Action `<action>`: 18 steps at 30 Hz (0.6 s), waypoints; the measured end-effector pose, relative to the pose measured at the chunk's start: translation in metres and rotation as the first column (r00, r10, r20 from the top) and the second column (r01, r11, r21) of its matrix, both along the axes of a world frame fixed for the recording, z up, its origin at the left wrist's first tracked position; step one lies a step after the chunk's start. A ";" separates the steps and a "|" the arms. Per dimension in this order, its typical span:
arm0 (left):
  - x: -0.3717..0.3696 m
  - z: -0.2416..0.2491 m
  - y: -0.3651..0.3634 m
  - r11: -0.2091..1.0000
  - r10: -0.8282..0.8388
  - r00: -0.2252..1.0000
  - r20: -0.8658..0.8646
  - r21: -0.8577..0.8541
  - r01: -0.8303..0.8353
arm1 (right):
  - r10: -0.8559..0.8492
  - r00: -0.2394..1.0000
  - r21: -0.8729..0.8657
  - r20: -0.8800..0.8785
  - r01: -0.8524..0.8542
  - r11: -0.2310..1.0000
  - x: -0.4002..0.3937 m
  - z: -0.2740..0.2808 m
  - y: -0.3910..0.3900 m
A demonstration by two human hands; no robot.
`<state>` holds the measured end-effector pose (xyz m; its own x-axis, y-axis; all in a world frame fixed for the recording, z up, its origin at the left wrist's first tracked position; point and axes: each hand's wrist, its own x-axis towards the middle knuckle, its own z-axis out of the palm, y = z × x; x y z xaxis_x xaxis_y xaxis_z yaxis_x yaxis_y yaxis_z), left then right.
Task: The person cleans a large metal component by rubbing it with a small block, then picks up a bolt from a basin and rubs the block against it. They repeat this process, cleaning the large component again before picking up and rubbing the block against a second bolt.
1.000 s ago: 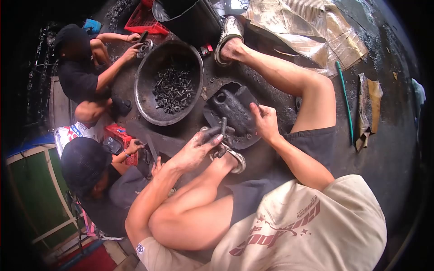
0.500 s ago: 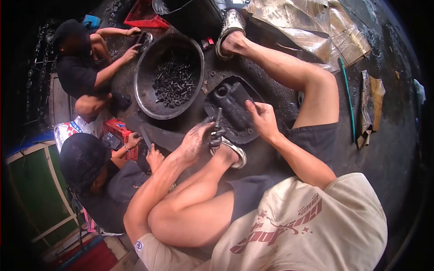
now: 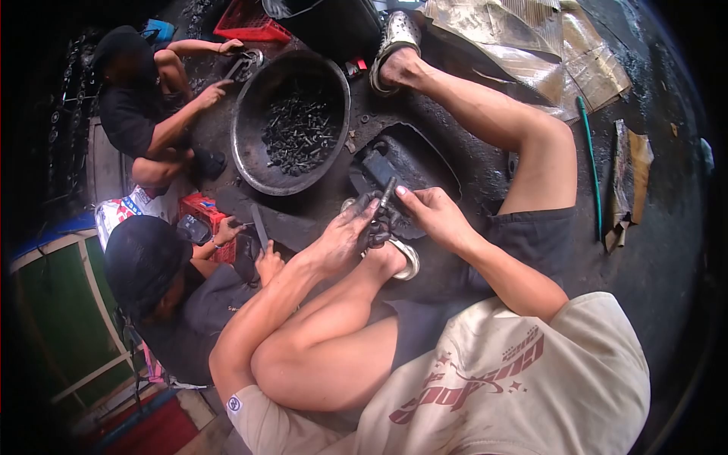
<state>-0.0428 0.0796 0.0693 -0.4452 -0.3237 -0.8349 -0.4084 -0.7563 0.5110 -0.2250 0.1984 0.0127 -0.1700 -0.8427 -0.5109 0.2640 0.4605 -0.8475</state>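
My left hand (image 3: 353, 231), its fingers blackened with grease, is closed around a dark bolt (image 3: 389, 193) whose shank points up. More dark pieces show at its lower fingers. My right hand (image 3: 434, 216) is closed, thumb and fingertips right at the top of the bolt. From its grip a dark, flat, blade-like tool (image 3: 381, 168) reaches toward the tub; its exact kind I cannot tell. Beneath the hands lies a black, grimy tray-like sheet (image 3: 432, 155). Beyond them stands a big round metal basin (image 3: 244, 155) with a heap of dark bolts (image 3: 299, 136) in it.
Two people in dark caps, one nearer (image 3: 148, 265) and one farther (image 3: 129, 98), sit on the left with blade-like tools in hand. Red crates (image 3: 250, 23), a black bucket (image 3: 326, 30), flattened cardboard (image 3: 523, 53) and a green rod (image 3: 590, 167) lie around.
My right hand has moved left with the flat tool, up to the bolt in my left hand. The bolt has tilted slightly to the right.
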 end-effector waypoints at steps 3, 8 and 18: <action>-0.001 -0.002 0.001 0.999 -0.018 0.999 0.042 -0.030 0.019 | 0.022 0.998 0.002 -0.052 -0.022 1.000 -0.003 0.003 0.001; -0.007 0.002 0.006 0.970 -0.197 0.980 0.015 -0.141 0.198 | 0.023 0.996 -0.001 -0.088 -0.023 1.000 -0.003 0.010 -0.002; -0.024 0.021 0.004 0.768 -0.462 0.870 0.172 -0.414 0.490 | 0.014 0.999 0.023 -0.045 -0.013 1.000 -0.005 0.012 -0.009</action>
